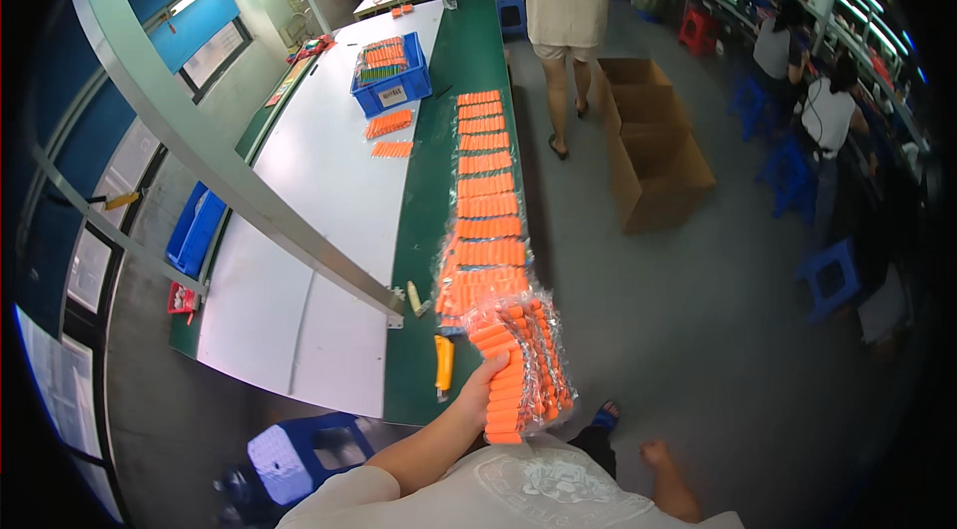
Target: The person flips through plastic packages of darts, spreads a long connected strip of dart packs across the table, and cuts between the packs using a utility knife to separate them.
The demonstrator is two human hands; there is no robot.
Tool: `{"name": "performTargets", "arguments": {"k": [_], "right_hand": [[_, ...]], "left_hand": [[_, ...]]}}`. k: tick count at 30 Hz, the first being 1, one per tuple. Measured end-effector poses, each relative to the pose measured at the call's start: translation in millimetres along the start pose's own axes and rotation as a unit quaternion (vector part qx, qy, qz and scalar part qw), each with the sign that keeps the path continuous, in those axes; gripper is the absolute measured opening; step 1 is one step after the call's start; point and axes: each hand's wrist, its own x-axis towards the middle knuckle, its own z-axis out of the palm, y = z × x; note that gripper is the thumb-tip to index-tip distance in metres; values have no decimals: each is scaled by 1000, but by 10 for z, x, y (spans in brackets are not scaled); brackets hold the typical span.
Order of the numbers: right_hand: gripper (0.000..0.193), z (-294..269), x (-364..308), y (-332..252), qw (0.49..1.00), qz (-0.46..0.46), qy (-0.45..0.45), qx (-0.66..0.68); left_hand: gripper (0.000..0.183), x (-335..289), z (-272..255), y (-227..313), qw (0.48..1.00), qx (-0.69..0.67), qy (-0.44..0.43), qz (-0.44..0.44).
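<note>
My left hand (pixel 486 379) is closed around a stack of clear plastic packs of orange tubes (pixel 520 359), held in front of my shirt just past the table's near edge. Beyond it, more packs of orange tubes (pixel 485 230) lie in a long row on the green strip of the table, the nearest ones overlapping. To the left of that row's near end lies a yellow utility knife (pixel 444 364). Low on the right, my right hand (pixel 655 454) hangs beside my body, fingers curled, with nothing visible in it.
A blue bin (pixel 426 80) of orange packs stands on the long table (pixel 339 230), near a slanting metal post (pixel 249 170). Cardboard boxes (pixel 663 155) stand on the floor; a person (pixel 566 0) is beyond them. Blue stools (pixel 829 278) and seated workers line the right.
</note>
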Motion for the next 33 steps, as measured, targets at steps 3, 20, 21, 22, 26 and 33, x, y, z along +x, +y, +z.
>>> {"name": "performTargets", "arguments": {"k": [3,20,21,22,26,33], "right_hand": [[24,-748,287,4,998,47,-39,21],[38,-2096,2339,-1990,972,-117,-90,-184],[41,-2036,2452,-2304,963,-145,-130,-187],[41,-2006,2521,-2609,961,-151,-131,-194],[27,-2026,3026,-3595,928,-320,-90,-166],[32,-2548,3811,-4692,987,2,-81,-136]], "left_hand": [[40,411,305,-494,999,-16,-28,6],[44,1610,1841,-543,984,-96,-51,138],[44,1735,1826,-465,984,-100,-55,140],[43,1891,1757,-350,978,-103,-59,170],[46,2583,1536,318,965,-88,-39,245],[43,3412,1792,1623,942,-96,22,321]]}}
